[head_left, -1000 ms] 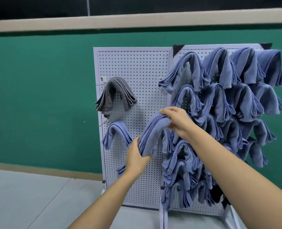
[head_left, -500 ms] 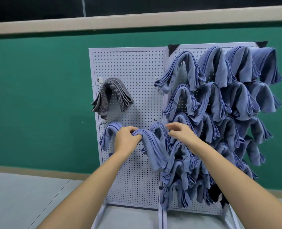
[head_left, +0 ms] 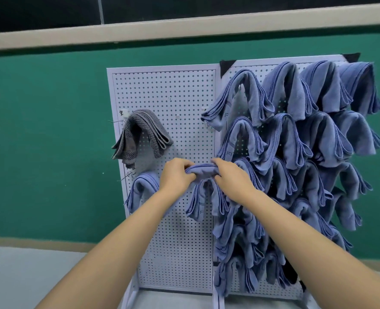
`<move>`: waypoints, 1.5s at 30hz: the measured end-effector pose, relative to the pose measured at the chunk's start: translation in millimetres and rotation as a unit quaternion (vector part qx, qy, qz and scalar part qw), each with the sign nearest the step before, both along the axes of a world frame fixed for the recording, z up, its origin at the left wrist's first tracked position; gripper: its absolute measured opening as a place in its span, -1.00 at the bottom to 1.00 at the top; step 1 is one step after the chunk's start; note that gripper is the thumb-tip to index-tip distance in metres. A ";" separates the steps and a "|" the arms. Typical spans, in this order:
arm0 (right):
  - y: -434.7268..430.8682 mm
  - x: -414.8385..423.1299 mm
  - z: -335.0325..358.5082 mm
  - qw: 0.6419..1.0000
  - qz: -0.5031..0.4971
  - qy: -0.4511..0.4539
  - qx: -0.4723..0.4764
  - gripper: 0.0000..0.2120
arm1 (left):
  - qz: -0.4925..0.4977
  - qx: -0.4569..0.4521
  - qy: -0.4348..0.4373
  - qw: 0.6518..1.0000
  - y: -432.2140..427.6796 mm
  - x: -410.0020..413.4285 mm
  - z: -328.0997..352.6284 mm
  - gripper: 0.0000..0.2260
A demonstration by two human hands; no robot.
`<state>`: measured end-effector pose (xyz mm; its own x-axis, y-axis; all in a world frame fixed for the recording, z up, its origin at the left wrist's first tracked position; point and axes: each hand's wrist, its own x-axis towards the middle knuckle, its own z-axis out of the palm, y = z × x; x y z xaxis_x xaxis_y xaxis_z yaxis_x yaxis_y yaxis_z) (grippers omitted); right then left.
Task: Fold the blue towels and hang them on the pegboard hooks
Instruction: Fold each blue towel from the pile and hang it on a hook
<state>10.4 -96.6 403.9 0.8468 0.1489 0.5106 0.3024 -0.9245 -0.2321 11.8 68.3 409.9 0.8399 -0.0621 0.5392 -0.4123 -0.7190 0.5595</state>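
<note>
Left hand (head_left: pixel 176 175): fingers curled round the left end of the top fold of a folded blue cloth towel (head_left: pixel 199 198).
Right hand (head_left: pixel 231 177): fingers curled over the right end of the same fold.
Towel: draped in an arch at mid-height, near the right edge of the left white perforated pegboard panel (head_left: pixel 173 97). Both ends hang down against the panel; the hook beneath is hidden.
Just left: a second folded blue towel (head_left: pixel 141 191), hung.
Above that: a folded grey striped towel (head_left: pixel 140 132), hung.
Right pegboard panel (head_left: pixel 254 67): packed with overlapping rows of hung blue towels (head_left: pixel 318 134).
Behind: green wall (head_left: pixel 39 130).
Below: pale grey floor (head_left: pixel 17 277).
</note>
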 end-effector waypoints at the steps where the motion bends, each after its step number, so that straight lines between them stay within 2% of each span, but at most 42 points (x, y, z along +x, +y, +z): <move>1: -3.5 4.9 -1.9 1.000 0.007 0.008 -0.003 -0.67 | -0.006 0.021 0.003 1.000 4.3 8.0 -4.9 -0.91; 4: -15.1 24.2 -8.5 0.995 0.034 0.087 -0.020 -0.94 | -0.020 0.076 0.038 0.996 13.4 28.8 -18.0 -0.92; 7: -21.5 34.9 -6.5 0.981 0.078 0.171 -0.050 -0.79 | -0.056 0.116 0.073 0.989 17.0 41.3 -21.6 -0.87; 9: -21.7 41.9 -2.5 0.980 0.090 0.173 -0.044 -0.79 | -0.073 0.119 0.080 0.987 19.4 50.0 -16.9 -0.84; 13: -12.9 54.3 20.7 0.990 0.095 0.104 0.000 -0.94 | -0.058 0.063 0.013 0.996 22.0 69.6 6.9 -0.85; 16: -2.9 58.3 53.0 0.991 0.123 0.037 0.033 -0.84 | -0.042 -0.014 -0.049 0.998 23.3 75.6 36.7 -0.76; 19: 2.3 62.7 87.6 0.986 0.143 -0.025 0.084 -0.72 | -0.059 -0.082 -0.103 0.990 24.1 75.6 71.9 -0.76; 26: -4.4 83.9 131.8 0.969 0.136 -0.119 0.167 -0.65 | -0.092 -0.144 -0.160 0.972 6.4 91.7 121.6 -0.76; 35: -10.8 120.5 124.2 0.970 0.070 -0.140 0.185 -0.65 | -0.053 -0.089 -0.166 0.981 -19.3 135.6 122.2 -0.74; 41: 6.0 132.1 115.9 0.964 0.028 -0.167 0.207 -0.66 | -0.019 -0.123 -0.192 0.973 -27.8 150.3 106.8 -0.74; 45: 14.6 135.7 87.6 0.960 0.015 -0.149 0.238 -0.70 | -0.039 -0.126 -0.171 0.976 -29.8 153.3 82.8 -0.72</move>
<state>146.1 -82.0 491.5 0.6510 -0.1385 0.7464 0.4464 -0.7254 -0.5240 165.0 38.5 492.7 0.6061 0.0524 0.7936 -0.6543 -0.5345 0.5350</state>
